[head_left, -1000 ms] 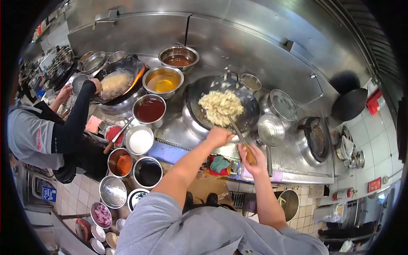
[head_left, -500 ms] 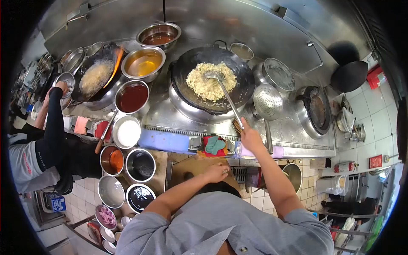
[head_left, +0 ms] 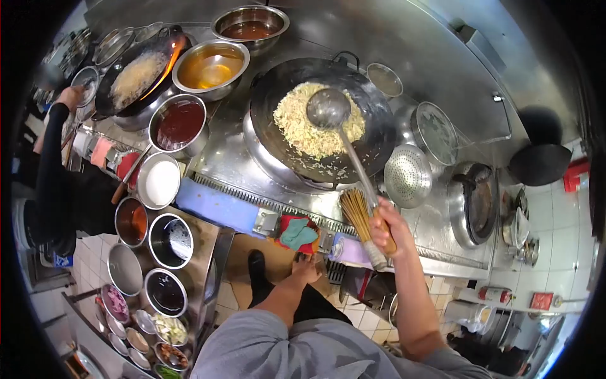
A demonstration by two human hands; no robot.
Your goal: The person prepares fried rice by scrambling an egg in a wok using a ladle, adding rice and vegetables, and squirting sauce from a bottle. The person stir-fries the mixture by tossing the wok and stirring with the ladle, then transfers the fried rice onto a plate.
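"Steel counter point(head_left: 227, 148), one, shiny; steel back wall point(head_left: 404, 38), one, along the far side. What is set into the counter?"

"Item: large dark wok point(head_left: 375, 132), centre. Contents: pale yellow, rice-like food point(head_left: 293, 123), heaped mostly in the middle, loose bits toward the near side."

"Right hand point(head_left: 388, 230)?"

"Closed round the wooden handle of one long ladle point(head_left: 355, 151), to the near right of the food. The ladle's bowl lies over the food, well apart from the fingers. Beside the handle: one bristle brush point(head_left: 358, 215), tilted, at the near edge of the counter."

"Left hand point(head_left: 306, 268)?"

"Low, nearer the body, well apart from the wok and the food, which lie on the far side of it. Nearest entry: one teal cloth point(head_left: 298, 234) on red and yellow cloth at the counter's front. Whether the fingers touch or grasp anything, I cannot tell."

"Right of the wok?"

"One perforated skimmer point(head_left: 408, 175), near; one small round strainer point(head_left: 385, 79), far. Farther right, a second dark wok point(head_left: 470, 211)."

"And left?"

"One steel bowl of golden liquid point(head_left: 221, 91); nearer, one container of dark red liquid point(head_left: 197, 145); nearer again, one container of white contents point(head_left: 170, 201). Far left: a co-worker's hand point(head_left: 71, 96) beside another wok point(head_left: 107, 104), with an orange flame point(head_left: 165, 74) along its right side."
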